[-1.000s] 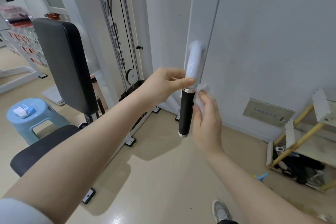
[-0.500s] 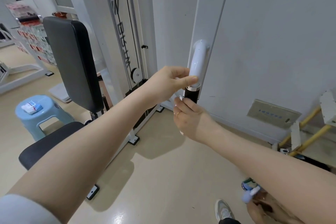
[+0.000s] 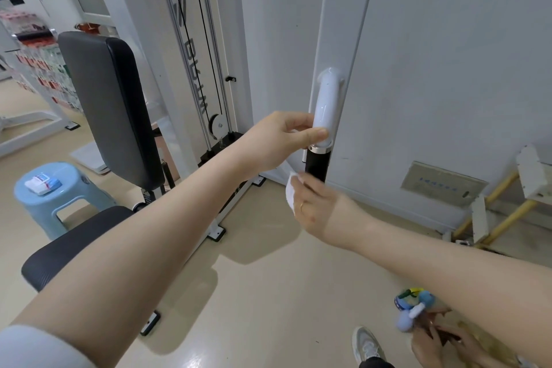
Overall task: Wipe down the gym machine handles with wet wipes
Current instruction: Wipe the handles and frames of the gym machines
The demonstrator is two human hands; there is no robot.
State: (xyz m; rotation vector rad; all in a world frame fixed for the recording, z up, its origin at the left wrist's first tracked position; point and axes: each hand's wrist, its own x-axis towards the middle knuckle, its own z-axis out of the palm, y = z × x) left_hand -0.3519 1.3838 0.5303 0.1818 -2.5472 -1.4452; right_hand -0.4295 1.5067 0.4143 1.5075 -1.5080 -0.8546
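Gripping the handle (image 3: pixel 320 140), the left hand (image 3: pixel 279 140) pinched its white upper tube; the right hand (image 3: pixel 316 203) was wrapped round the black grip, clamping the wet wipe (image 3: pixel 290 193).

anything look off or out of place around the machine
Mostly tidy. Odd bits: a small colourful clutter lies loose on the floor near the shoe, and yellow-framed white panels sit tilted against the wall.

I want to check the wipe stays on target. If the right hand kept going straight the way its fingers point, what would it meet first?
Probably the black grip: the right hand, holding the wet wipe, already reaches it.
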